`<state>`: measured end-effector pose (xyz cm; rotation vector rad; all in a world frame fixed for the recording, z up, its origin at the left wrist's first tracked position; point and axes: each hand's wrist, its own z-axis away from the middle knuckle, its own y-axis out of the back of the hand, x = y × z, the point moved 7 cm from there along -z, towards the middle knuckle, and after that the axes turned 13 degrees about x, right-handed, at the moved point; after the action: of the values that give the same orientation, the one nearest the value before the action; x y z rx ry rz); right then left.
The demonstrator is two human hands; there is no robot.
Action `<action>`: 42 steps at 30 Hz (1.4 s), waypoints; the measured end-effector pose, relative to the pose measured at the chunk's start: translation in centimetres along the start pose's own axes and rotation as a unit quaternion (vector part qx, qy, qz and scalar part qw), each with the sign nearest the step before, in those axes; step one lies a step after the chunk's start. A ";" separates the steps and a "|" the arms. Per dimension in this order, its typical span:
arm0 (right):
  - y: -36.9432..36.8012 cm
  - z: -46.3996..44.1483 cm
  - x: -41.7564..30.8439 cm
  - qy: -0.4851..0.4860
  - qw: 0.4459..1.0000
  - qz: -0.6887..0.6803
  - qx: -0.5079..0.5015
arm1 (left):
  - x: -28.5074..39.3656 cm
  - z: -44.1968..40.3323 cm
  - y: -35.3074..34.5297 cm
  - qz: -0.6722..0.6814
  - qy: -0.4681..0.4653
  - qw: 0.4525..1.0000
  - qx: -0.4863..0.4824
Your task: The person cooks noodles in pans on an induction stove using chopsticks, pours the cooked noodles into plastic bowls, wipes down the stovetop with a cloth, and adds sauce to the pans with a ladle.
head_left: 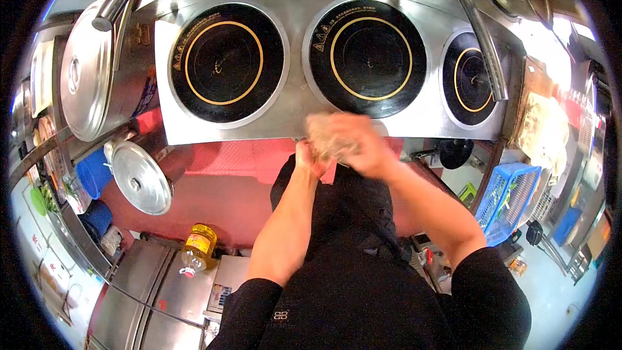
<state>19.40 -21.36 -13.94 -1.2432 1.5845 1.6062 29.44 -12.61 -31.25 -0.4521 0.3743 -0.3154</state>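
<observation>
A crumpled, brownish cloth is bunched between my two hands, just past the front edge of the steel cooktop. My right hand is closed on it from the right and above, its fingers smeared by motion. Lower on the left, my left hand grips the cloth's underside, its fingers partly hidden behind the cloth. Right behind the hands lies the middle black induction plate with its yellow ring. Another round plate lies to its left, and a third to its right.
Pan handles jut over the cooktop's back and right. A lidded steel pot stands at the left, with another lid lower down. An oil bottle sits on a steel cabinet. At the right is a blue basket.
</observation>
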 end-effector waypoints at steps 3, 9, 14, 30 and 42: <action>7.6 -0.6 6.4 -0.134 0.981 -0.075 0.120 | 0.6 -0.8 0.2 -0.004 -0.091 0.996 -0.015; 1.9 -1.0 5.8 0.046 0.900 0.414 0.130 | 1.4 1.2 -1.2 -0.053 -0.122 0.985 0.108; -7.0 1.6 -1.6 -0.044 0.999 -0.012 -0.007 | 4.3 0.0 1.3 -0.363 -0.291 0.885 -0.024; -14.1 -7.5 -4.5 0.207 0.976 0.040 0.049 | 24.5 11.4 8.8 -0.056 -0.309 0.917 0.245; 7.7 -13.7 8.9 -0.038 0.878 0.370 0.300 | 27.4 14.3 0.2 0.209 -0.383 0.748 0.500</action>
<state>12.02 -37.64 -16.58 -0.2316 2.4221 1.3228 59.67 -17.51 -27.02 0.5874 -0.5243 0.1543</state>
